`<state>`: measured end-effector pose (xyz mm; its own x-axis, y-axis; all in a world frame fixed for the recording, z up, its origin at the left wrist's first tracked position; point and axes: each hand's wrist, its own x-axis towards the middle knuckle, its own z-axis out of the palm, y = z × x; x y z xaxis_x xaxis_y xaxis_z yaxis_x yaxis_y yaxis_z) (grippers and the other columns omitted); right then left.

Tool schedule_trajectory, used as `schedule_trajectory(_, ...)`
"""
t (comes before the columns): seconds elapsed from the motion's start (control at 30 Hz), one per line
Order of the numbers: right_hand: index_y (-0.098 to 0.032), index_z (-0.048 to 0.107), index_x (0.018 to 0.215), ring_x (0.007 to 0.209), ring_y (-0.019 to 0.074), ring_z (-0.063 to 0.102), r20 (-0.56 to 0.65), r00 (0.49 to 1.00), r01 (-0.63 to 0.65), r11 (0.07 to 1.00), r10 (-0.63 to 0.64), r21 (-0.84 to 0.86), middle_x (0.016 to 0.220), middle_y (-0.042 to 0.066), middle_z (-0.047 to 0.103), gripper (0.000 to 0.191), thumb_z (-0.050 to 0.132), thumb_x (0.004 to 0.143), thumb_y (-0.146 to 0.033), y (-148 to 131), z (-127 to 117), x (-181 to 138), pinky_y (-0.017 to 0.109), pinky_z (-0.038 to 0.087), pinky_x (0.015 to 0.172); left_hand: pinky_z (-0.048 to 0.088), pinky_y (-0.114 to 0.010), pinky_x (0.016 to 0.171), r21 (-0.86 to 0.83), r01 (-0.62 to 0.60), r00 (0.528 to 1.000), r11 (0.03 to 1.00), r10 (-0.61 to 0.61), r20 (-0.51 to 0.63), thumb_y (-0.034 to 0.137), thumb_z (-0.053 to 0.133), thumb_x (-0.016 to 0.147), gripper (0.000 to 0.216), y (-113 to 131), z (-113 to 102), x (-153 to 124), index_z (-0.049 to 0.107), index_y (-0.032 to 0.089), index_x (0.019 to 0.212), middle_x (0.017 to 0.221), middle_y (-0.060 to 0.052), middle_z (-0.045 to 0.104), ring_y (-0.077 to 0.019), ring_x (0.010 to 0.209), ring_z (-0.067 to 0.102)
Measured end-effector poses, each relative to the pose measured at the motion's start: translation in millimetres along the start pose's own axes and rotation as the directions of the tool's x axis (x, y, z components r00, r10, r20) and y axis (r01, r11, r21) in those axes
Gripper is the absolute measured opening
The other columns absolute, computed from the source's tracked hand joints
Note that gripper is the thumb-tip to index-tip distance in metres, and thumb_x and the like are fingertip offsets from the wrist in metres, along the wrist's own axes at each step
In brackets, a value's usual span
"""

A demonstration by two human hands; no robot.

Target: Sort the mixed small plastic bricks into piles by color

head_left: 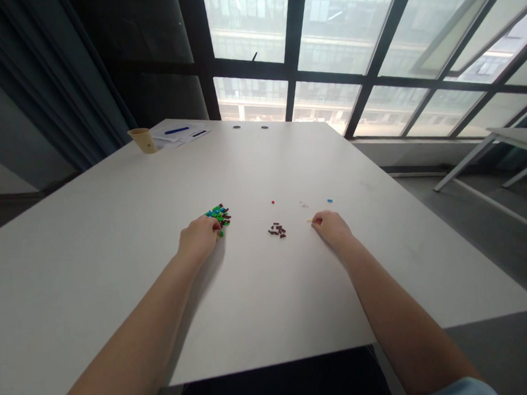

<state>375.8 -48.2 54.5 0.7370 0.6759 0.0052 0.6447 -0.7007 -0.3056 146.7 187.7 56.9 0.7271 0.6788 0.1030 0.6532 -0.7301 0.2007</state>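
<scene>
My left hand (197,237) is at the near-left side of a heap of small toy bricks (222,215) in green, blue and dark brown. Its fingers are curled together against the heap, and what they pinch, if anything, is hidden. On the right, my right hand (332,226) rests low at the tabletop with thumb and finger pinched at a small pale yellow piece (309,221). Between the hands lies a loose group of dark brown bricks (277,230). Beyond them are a single red brick (273,202), some whitish pieces (304,204) and a blue brick (330,200).
The white table (252,168) reaches toward the windows. At its far left stand a tan cup (144,141) and papers (182,134) with a blue pen (176,131). Two dark discs (264,127) sit near the far edge. Another table (518,137) stands at the right.
</scene>
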Motion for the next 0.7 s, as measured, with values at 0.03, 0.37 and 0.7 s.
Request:
schedule_trajectory(0.03,-0.020,0.068,0.078,0.076,0.0139,0.057,0.004,1.000,-0.006,1.000,0.006,0.010,0.084,0.005,0.067,0.015,0.054,0.074,-0.021,0.9,-0.8,-0.4,0.023,0.039,0.067,0.039,-0.029,0.061,0.001,0.000,1.000,1.000,0.000,-0.006,0.027,0.047,0.073,0.020,1.1,-0.7,-0.2,0.066,0.019,0.076,0.091,-0.010,0.063,-0.0249,0.079,0.057)
schedule_trajectory(0.37,-0.020,0.069,0.076,0.076,0.0152,0.059,0.039,0.998,-0.042,0.999,0.041,0.023,0.081,0.006,0.068,0.012,0.059,0.070,-0.020,9.3,-3.3,-0.7,0.024,0.041,0.068,0.038,-0.027,0.064,-0.317,-0.086,0.995,0.945,0.065,-0.075,0.026,0.045,0.076,0.019,12.3,1.5,0.5,0.061,0.020,0.082,0.080,-0.006,0.064,-0.0192,0.070,0.056)
schedule_trajectory(0.7,-0.020,0.068,0.075,0.073,0.0137,0.057,-0.002,0.999,0.038,0.999,-0.038,0.018,0.081,0.005,0.066,0.016,0.053,0.072,-0.018,3.4,-0.1,-1.0,0.024,0.040,0.067,0.043,-0.028,0.067,-0.706,-0.163,0.980,0.689,0.194,-0.037,0.034,0.054,0.074,0.020,51.4,5.5,-17.3,0.064,0.019,0.082,0.079,-0.005,0.066,-0.0166,0.072,0.057)
